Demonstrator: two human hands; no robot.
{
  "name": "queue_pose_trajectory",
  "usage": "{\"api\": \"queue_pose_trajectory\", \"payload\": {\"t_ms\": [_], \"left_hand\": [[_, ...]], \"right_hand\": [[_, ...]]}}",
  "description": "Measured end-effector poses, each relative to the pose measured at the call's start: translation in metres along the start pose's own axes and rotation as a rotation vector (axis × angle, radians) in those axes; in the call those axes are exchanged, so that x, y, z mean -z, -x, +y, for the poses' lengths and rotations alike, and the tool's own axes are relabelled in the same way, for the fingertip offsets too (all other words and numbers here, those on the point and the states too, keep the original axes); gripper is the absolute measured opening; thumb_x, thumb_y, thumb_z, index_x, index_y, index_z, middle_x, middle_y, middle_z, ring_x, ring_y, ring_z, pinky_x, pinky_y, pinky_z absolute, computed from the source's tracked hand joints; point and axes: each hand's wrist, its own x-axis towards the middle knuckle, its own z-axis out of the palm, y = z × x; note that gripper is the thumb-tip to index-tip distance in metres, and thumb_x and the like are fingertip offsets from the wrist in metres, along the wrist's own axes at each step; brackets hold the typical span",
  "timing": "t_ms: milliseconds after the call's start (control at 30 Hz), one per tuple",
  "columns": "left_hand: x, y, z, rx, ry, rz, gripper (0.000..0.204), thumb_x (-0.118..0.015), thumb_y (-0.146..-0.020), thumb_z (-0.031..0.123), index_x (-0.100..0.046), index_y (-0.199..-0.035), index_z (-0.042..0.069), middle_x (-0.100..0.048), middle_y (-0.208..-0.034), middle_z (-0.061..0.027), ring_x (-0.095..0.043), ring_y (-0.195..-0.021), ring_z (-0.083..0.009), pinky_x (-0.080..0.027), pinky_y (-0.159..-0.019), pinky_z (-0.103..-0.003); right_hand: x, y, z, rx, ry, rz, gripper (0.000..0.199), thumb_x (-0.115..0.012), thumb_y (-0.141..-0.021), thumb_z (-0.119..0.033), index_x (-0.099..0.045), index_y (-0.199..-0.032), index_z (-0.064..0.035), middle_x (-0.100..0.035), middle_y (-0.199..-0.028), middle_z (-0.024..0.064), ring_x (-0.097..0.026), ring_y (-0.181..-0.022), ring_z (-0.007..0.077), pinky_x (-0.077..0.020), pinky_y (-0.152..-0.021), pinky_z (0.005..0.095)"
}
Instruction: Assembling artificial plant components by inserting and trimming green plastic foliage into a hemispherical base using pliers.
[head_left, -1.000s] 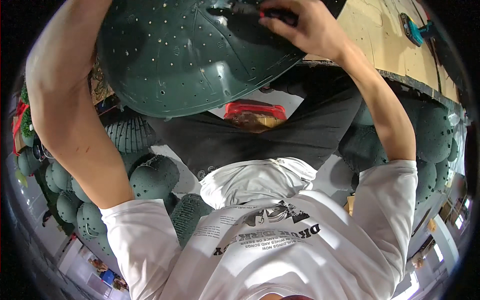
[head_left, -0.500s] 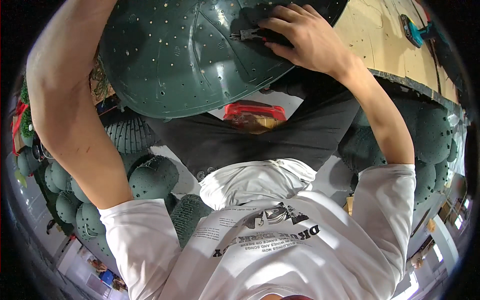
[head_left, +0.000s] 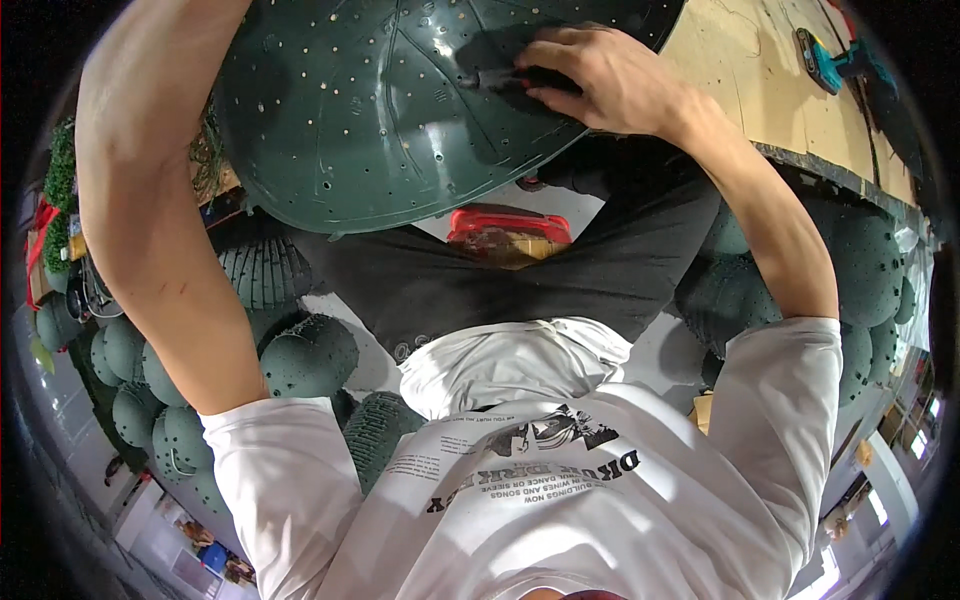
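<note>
A large dark green plastic dome (head_left: 340,130), dotted with small holes and ridged with vein-like lines, spreads before me and runs out of the top of the view. Over its right part, my right hand (head_left: 612,82) is closed around a small pair of pliers (head_left: 494,79). Red shows at the handle beside my fingers. The jaws point left, close to the dome's surface; whether they touch it or grip anything is hard to see. My left forearm (head_left: 150,190) reaches up along the dome's left side, and the hand itself lies beyond the upper edge.
At right stands a wooden table (head_left: 740,70) with a teal and black cordless power tool (head_left: 822,65). Below the dome, between my legs, lies a red-rimmed container (head_left: 510,228). Green perforated domes and balls (head_left: 310,355) crowd the floor on both sides.
The dome has shifted slightly, its left edge moving right. My right hand has tilted a little with the pliers, whose jaws now look darker. My left forearm has moved a bit right.
</note>
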Motion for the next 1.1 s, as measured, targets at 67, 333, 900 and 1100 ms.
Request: {"api": "queue_pose_trajectory", "payload": {"t_ms": [67,333,900,1100], "left_hand": [[-0.004,0.009,0.012,-0.011,-0.003,0.004,0.056,-0.069,-0.094,0.019,-0.057,-0.143,-0.004,-0.065,-0.133,-0.0172,-0.062,-0.120,-0.0194,-0.045,-0.105,-0.029],[-0.008,0.008,0.017,-0.037,-0.022,0.018,0.056,-0.069,-0.093,0.019,-0.057,-0.142,-0.005,-0.064,-0.133,-0.0175,-0.062,-0.121,-0.0196,-0.045,-0.105,-0.029],[0.004,0.005,0.003,-0.052,-0.066,0.051,0.055,-0.070,-0.093,0.020,-0.058,-0.141,-0.005,-0.064,-0.135,-0.0181,-0.061,-0.123,-0.0199,-0.044,-0.107,-0.029],[-0.005,0.007,0.015,-0.088,-0.060,0.065,0.055,-0.071,-0.093,0.020,-0.059,-0.141,-0.005,-0.064,-0.135,-0.0183,-0.061,-0.124,-0.0200,-0.043,-0.107,-0.029]], "right_hand": [[0.000,0.005,-0.005,0.007,-0.023,-0.002,0.034,-0.073,-0.090,-0.018,-0.067,-0.121,-0.0038,-0.067,-0.117,0.0152,-0.065,-0.107,0.0384,-0.0520,-0.095,0.0454],[-0.005,0.004,-0.014,-0.038,0.168,0.193,0.037,-0.076,-0.087,-0.020,-0.068,-0.120,-0.0064,-0.066,-0.119,0.0137,-0.064,-0.111,0.0354,-0.0503,-0.099,0.0435],[0.005,-0.002,-0.007,-0.003,0.104,0.054,0.037,-0.075,-0.087,-0.022,-0.068,-0.118,-0.0039,-0.067,-0.118,0.0171,-0.065,-0.109,0.0376,-0.0514,-0.096,0.0445],[0.008,0.007,-0.017,-0.053,-0.073,0.118,0.030,-0.076,-0.087,-0.016,-0.069,-0.113,-0.0017,-0.070,-0.106,0.0161,-0.068,-0.097,0.0393,-0.0560,-0.085,0.0438]]}}
